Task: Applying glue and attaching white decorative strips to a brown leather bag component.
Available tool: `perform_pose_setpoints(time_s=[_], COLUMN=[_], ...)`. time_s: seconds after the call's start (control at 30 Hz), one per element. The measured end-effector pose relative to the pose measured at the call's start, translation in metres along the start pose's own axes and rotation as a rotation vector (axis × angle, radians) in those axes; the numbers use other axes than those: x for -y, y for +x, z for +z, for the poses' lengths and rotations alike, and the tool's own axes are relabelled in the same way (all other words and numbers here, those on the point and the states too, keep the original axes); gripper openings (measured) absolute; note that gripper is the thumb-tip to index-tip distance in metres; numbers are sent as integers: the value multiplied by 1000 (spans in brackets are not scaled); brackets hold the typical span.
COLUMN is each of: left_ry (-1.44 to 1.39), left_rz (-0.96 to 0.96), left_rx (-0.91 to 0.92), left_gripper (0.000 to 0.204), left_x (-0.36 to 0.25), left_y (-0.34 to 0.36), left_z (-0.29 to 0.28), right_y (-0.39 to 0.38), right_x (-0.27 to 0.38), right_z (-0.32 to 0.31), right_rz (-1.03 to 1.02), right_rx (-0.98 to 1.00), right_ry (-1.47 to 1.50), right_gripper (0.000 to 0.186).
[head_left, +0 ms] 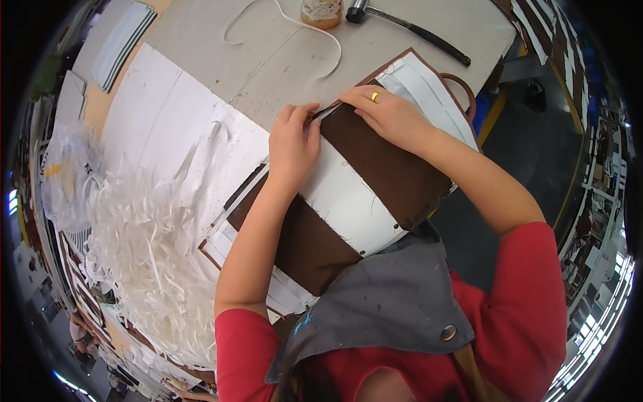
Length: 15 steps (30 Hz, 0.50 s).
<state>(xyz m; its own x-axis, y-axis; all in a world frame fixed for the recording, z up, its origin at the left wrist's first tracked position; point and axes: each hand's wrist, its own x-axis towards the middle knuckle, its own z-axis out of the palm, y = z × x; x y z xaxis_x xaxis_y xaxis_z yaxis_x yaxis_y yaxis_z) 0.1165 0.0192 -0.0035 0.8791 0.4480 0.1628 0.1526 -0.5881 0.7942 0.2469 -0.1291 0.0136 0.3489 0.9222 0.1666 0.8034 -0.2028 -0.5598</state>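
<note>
A bag piece [351, 194] with dark brown bands, a white middle and frayed thread ends lies slantwise before me, its near end at my grey apron. One brown curved handle [469, 90] shows beyond its right side, next to a white panel with brown edging. My left hand [295, 141] pinches the far edge of the bag piece, thumb and fingers closed around it. Close beside it, my right hand [395, 119], with a yellow ring, grips the same brown edge, fingertips bent over it. The underside of the piece is hidden.
A hammer [418, 30] with a black handle lies at the far side, beside a jar [321, 13] with a smeared wall. A thin white cord [331, 43] curls nearby. At left, white strips [147, 248] are heaped by a white sheet [181, 110]. The table edge is at right.
</note>
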Motion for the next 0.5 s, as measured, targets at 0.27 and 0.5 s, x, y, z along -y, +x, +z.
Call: perform_pose_setpoints(time_s=[0.27, 0.5], left_ry=[417, 406], left_rz=[376, 341], left_rx=[-43, -67], left_gripper=[25, 29], left_x=[8, 7], left_y=[-8, -7], left_z=[5, 4], right_y=[0, 18], right_x=[11, 12], right_z=[11, 7], right_rz=[-261, -68], right_rx=[-13, -44], right_ry=[-570, -32], right_gripper=[34, 22])
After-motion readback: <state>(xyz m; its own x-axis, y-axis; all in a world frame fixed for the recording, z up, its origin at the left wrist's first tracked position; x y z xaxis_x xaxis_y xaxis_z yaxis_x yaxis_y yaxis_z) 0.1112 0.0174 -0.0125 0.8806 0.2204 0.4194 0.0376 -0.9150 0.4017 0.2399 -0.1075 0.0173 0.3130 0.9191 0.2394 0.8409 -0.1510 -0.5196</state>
